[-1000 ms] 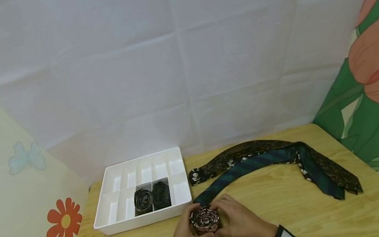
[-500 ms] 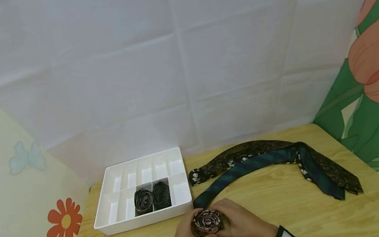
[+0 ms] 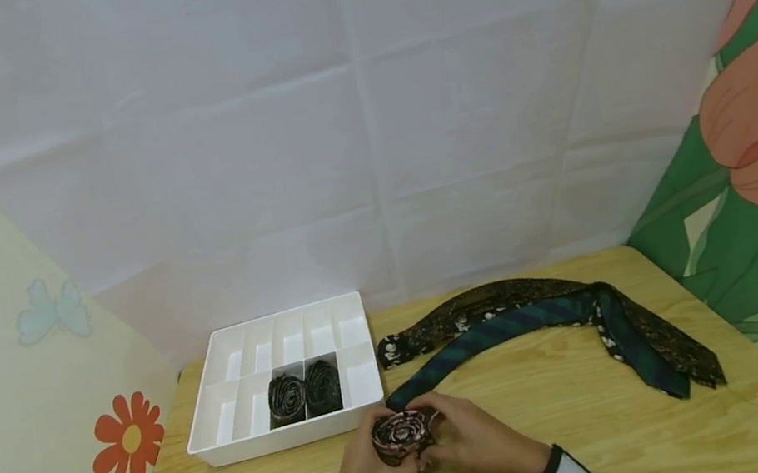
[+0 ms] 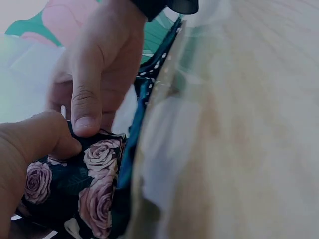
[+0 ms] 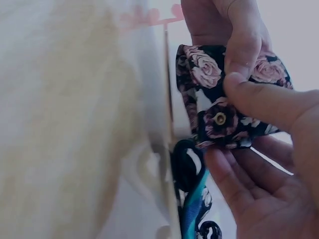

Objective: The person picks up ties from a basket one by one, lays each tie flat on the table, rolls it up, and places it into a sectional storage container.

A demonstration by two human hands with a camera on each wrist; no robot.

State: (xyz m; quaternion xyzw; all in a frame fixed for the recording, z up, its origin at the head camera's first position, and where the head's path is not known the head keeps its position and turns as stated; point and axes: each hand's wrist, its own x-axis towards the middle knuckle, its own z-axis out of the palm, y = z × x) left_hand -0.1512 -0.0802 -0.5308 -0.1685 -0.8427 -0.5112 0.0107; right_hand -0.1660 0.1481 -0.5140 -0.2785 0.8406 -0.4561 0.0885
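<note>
A rolled-up necktie (image 3: 400, 433), dark with pink roses, is held between both hands at the front of the table, its spiral side facing up in the head view. My left hand (image 3: 362, 469) grips it from the left, thumb and fingers curled round the roll. From the other side my right hand (image 3: 478, 441) pinches it. The right wrist view shows the right thumb pressing the rose-printed outer layer of the necktie (image 5: 219, 119), with the left thumb right beside it. The same roll (image 4: 94, 184) fills the lower left of the left wrist view.
A white divided tray (image 3: 292, 436) stands left of the hands. Two dark rolled neckties, one (image 3: 288, 399) beside the other (image 3: 322, 388), sit in its front compartments. Behind and to the right, a green striped necktie (image 3: 516, 324) lies across dark patterned tie fabric (image 3: 504, 296).
The rolled necktie has moved slightly left and away from me within both hands, after first coming a little nearer. The right fingers have shifted along its edge. The tray and loose neckties stay put.
</note>
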